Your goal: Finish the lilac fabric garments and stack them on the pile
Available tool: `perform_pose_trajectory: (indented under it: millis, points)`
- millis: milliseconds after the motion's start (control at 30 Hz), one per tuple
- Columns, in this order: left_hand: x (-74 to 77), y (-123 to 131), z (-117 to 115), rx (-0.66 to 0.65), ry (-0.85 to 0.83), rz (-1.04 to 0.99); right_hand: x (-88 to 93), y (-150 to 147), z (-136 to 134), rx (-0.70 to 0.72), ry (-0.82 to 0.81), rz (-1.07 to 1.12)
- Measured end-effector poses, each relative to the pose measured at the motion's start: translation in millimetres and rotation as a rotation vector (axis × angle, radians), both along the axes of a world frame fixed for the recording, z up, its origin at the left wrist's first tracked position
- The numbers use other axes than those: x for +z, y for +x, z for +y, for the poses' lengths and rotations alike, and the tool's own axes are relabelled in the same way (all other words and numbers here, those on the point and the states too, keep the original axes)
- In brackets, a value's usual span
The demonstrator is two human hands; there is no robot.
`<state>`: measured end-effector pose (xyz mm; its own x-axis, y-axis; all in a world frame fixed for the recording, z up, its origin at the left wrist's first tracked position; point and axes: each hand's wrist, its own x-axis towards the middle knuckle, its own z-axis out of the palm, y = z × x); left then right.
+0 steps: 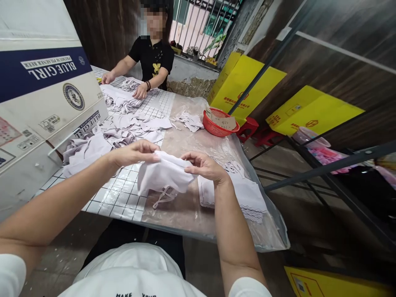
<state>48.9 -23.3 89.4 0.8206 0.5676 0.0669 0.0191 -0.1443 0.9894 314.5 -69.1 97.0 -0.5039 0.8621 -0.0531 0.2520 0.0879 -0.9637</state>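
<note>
Nearest, on the near side of the table (185, 144), is the white shirt (133, 264) of the person at work, with dark lettering across its front. Both forearms reach out over the table's near part. The left hand (136, 152) pinches the upper left edge of a white cloth piece (168, 171) between thumb and fingers; the right hand (202, 165) grips the same piece at its upper right. Both grips are closed on the fabric, which is held up above the table, with thin white straps (165, 194) showing just below it.

To the right of the cloth piece, near the table's right edge, lies a neat stack of white pieces (238, 194), partly behind the right forearm. A large carton (46, 74) printed "BLUE GIRL" stands at the table's left side, with loose cloth pieces (95, 142) heaped beside it on the tabletop.

Farther along, a red basket (216, 128) with a piece of cardboard in it sits at the table's right edge; a small cloth pile (189, 120) lies just left of it. At the table's far end, a co-worker (154, 57) in a black top has both hands at another cloth heap (120, 101). Red stools (247, 128) and yellow boxes (247, 84) stand beyond the table's right side, and a barred window (204, 29) is behind its far end.
</note>
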Motion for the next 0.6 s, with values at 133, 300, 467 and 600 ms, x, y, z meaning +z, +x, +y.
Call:
perform_pose_trajectory:
  millis: [133,300,467,600]
  points:
    - [26.8,-39,9,0.195,-0.012,-0.141,-0.9,21,-3,-0.019,-0.061,-0.002]
    - [39.0,-81,16,0.194,0.026,-0.037,2.5,46,-7,-0.186,0.037,-0.027]
    - [45.2,-103,17,0.132,0.056,0.181,18.8,63,-14,-0.213,0.143,-0.11]
    - [40.0,-97,32,0.214,0.16,0.388,21.3,64,-4,-0.209,0.229,-0.186]
